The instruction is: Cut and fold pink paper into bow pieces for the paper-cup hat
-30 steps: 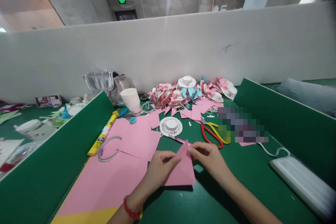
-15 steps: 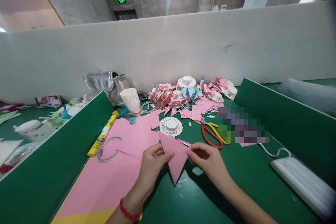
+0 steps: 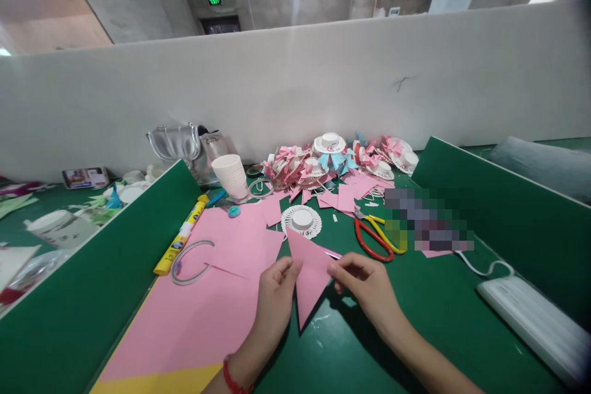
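Note:
A folded pink paper triangle (image 3: 309, 280) is held up over the green table between my two hands. My left hand (image 3: 277, 289) pinches its left edge between thumb and fingers. At the right corner, my right hand (image 3: 362, 283) has its thumb and forefinger closed on the paper. Behind the triangle's right edge shows a thin, shiny pinkish strip, partly hidden, and I cannot make out what it is. Just beyond the triangle lies a small white paper hat (image 3: 302, 219) with a slit, scalloped brim.
Red-and-yellow scissors (image 3: 375, 237) lie to the right, near a face mask (image 3: 530, 326). Pink paper sheets (image 3: 184, 326), a grey headband (image 3: 178, 271) and a yellow glue stick (image 3: 180, 237) are on the left. Behind stand stacked paper cups (image 3: 229, 175) and decorated hats (image 3: 302, 166). Green dividers (image 3: 508, 215) flank the space.
My left hand has shifted slightly right along the triangle's edge. The triangle has turned a little, its bottom tip moving left. My right hand stays almost in place.

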`<state>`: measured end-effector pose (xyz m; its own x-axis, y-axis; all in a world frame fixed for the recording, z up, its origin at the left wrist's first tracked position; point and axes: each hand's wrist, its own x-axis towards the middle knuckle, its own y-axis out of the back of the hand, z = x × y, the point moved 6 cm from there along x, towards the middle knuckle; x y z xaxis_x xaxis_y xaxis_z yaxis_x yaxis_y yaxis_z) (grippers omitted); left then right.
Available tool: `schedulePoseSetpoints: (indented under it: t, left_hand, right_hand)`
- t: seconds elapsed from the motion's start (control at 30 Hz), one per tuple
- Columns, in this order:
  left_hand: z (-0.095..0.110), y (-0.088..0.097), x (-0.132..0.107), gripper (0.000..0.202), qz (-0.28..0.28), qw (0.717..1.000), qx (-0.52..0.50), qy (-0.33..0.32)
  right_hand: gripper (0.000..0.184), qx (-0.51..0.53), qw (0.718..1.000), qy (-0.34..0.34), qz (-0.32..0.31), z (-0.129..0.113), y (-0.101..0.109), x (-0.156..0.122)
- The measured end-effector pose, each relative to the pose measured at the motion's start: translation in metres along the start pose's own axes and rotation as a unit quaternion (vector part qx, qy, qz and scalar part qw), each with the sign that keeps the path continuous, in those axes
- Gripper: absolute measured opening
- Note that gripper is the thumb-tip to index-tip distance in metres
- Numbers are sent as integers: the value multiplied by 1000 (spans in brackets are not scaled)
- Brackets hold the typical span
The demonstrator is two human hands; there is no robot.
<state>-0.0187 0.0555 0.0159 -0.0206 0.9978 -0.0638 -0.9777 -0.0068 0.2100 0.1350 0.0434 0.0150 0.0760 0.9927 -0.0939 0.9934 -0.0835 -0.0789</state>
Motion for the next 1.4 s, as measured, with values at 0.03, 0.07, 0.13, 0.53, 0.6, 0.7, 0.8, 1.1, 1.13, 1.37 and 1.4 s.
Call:
schedulePoseSetpoints:
  t: [0.03, 0.07, 0.13, 0.53, 0.6, 0.7, 0.8, 1.1, 1.13, 1.37, 1.4]
  left_hand:
    - [1, 1, 0, 30, 5, 1000, 17, -15]
    - [1, 1, 0, 30, 8, 999, 30, -26]
    - [1, 2, -1, 31, 9, 998, 47, -39]
    - [-2, -15, -5, 17, -50, 998, -36, 0]
    - [-1, -12, -6, 20, -15, 1000, -13, -12]
    - [-1, -11, -7, 22, 1, 1000, 4, -24]
    - [2, -9, -7, 24, 14, 998, 33, -47]
    - [-3, -3, 3, 27, -35, 999, 1, -41]
    - [2, -1, 4, 26, -44, 994, 15, -94]
    - [28, 9, -5, 24, -12, 928, 154, -341]
    - [28, 9, -4, 22, -16, 936, 147, -319]
  right_hand:
    - [25, 4, 1000, -2, -3, 1, -1, 0]
    - [25, 9, 1000, -5, -7, 2, -1, 0]
    - [25, 15, 1000, -13, -16, 3, -2, 0]
    - [29, 8, 999, -20, 48, 8, 8, 2]
    - [29, 6, 999, -21, 48, 10, 7, 2]
    - [31, 2, 999, -19, 45, 13, 5, 1]
    - [33, -2, 999, -13, 40, 14, 3, 0]
    - [31, 45, 997, -28, 47, 12, 13, 6]
    - [31, 63, 996, -44, 38, 14, 12, 7]
    - [36, 82, 986, -134, -56, 25, -1, 6]
    - [37, 65, 990, -114, -52, 23, -1, 7]
